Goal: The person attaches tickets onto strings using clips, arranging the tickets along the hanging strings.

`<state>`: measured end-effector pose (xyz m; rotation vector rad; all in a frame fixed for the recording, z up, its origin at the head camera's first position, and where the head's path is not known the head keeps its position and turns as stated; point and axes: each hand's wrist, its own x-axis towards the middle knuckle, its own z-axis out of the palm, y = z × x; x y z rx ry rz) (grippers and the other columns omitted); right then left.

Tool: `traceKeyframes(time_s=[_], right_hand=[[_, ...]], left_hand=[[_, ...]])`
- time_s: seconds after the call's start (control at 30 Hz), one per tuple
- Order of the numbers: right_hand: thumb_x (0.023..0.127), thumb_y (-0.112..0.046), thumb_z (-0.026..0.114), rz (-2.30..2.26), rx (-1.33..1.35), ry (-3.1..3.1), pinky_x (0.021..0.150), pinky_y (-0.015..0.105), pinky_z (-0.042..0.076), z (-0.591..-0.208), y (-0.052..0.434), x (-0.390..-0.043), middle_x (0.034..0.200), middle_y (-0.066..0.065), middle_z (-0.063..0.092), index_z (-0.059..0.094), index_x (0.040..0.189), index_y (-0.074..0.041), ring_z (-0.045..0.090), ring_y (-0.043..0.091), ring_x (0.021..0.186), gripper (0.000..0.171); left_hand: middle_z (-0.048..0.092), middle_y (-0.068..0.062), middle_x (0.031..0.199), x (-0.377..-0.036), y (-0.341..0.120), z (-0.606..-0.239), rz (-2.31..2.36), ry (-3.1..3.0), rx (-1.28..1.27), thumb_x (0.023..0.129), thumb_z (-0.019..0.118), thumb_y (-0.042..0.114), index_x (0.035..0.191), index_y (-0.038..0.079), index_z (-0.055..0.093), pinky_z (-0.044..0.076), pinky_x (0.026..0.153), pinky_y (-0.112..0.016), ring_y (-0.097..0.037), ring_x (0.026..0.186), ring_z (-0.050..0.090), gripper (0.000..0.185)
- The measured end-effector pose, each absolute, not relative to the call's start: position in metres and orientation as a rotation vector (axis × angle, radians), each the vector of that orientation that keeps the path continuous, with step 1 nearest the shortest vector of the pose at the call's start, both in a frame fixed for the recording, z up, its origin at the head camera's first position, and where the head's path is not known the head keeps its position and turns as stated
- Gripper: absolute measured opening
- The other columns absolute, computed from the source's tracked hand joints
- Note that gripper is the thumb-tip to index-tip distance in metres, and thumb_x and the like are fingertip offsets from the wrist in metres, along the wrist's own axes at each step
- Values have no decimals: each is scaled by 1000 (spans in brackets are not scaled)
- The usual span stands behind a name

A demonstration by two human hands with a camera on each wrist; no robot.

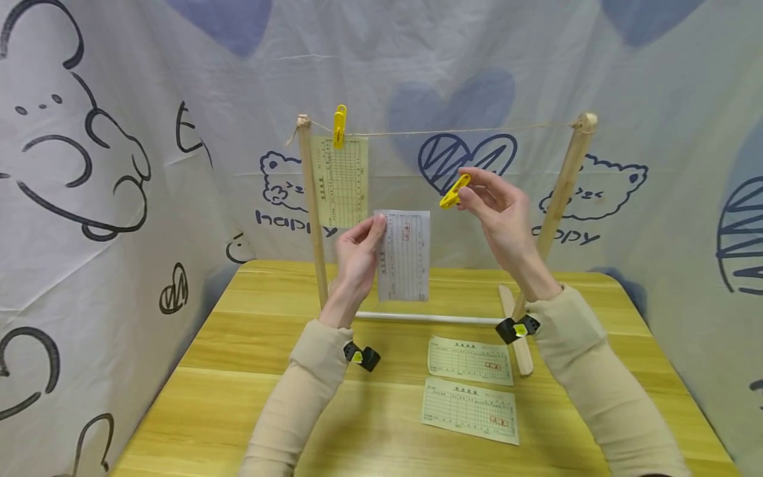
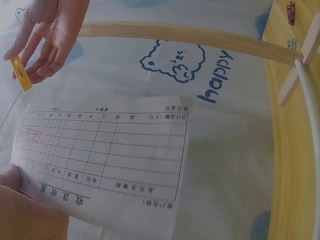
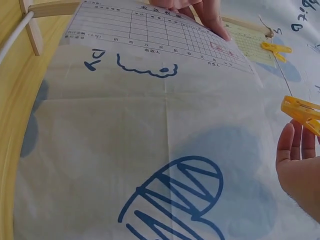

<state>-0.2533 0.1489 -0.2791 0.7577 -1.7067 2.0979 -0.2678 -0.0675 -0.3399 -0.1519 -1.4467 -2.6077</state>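
Note:
My left hand [image 1: 360,248] pinches a white printed form [image 1: 405,255] by its left edge and holds it upright above the table, below the string [image 1: 465,131]. In the left wrist view the form [image 2: 107,152] fills the lower left. My right hand [image 1: 497,205] pinches a yellow clothespin [image 1: 455,191] between fingertips, up and to the right of the form; this clothespin [image 3: 302,112] shows at the right edge of the right wrist view. A yellowish form [image 1: 341,180] hangs from the string by another yellow clothespin [image 1: 339,126].
The string runs between two wooden posts [image 1: 312,212] [image 1: 560,192] of a small rack with a white crossbar [image 1: 426,318]. Two more forms [image 1: 471,360] [image 1: 469,411] lie flat on the wooden table [image 1: 238,397]. Printed cloth [image 1: 119,165] walls the space on three sides.

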Motion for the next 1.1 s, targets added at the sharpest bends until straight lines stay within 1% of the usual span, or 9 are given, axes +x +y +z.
traceKeyframes(time_s=[0.17,0.27,0.33,0.47,0.53,0.6,0.8,1.0,1.1], right_hand=[[96,2,63,2038,757,-1724,81,20,58,-271,143,-258,100,-2,68,72,114,-18,65,10,87,28],[96,0,65,1998,748,-1754,82,20,58,-266,140,-261,100,-3,69,72,117,-16,65,11,87,27],[95,-1,66,1980,742,-1762,82,20,58,-263,138,-262,99,-4,69,71,120,-12,64,13,86,27],[95,-1,67,1943,741,-1757,80,20,58,-258,134,-264,96,-5,70,69,122,-6,63,14,84,28],[95,-1,67,1926,745,-1751,79,20,58,-255,132,-266,95,-5,70,69,123,-4,63,12,83,28],[95,-2,67,1911,749,-1749,80,20,57,-253,131,-267,96,-4,70,69,122,-5,63,11,83,28],[95,-1,66,1881,760,-1771,84,19,58,-246,127,-271,97,-7,71,68,124,-3,66,10,88,29],[95,-5,68,1858,759,-1791,80,20,56,-241,124,-275,96,-6,70,68,125,-2,63,13,84,30],[95,-7,68,1851,754,-1798,79,20,56,-239,122,-276,96,-6,70,67,125,0,62,15,84,31]], left_hand=[[76,3,82,-269,-66,-335,-2588,-1425,-95,93,71,7,87,18,76,58,70,-15,-7,73,68,14],[77,2,83,-270,-64,-333,-2565,-1404,-62,91,74,8,88,16,77,58,70,-16,-7,73,69,9],[78,2,84,-270,-63,-331,-2551,-1384,-48,89,75,8,92,13,78,59,71,-17,-8,74,71,7],[78,1,84,-271,-63,-328,-2526,-1355,-43,89,76,8,104,2,76,61,74,-18,-8,75,73,16],[78,1,84,-271,-63,-326,-2519,-1345,-49,89,75,7,109,-3,74,61,75,-18,-8,76,73,22],[78,2,84,-272,-63,-323,-2512,-1352,-57,90,75,7,112,-5,72,61,76,-19,-8,76,73,26],[78,3,88,-273,-63,-319,-2511,-1408,-88,92,74,13,116,-2,70,61,78,-20,-8,80,74,29],[78,5,89,-273,-62,-315,-2520,-1428,-104,94,71,14,120,-1,69,61,80,-20,-7,82,72,30],[77,5,89,-273,-62,-313,-2519,-1428,-110,96,69,15,121,-1,68,60,77,-18,-6,80,72,30]])
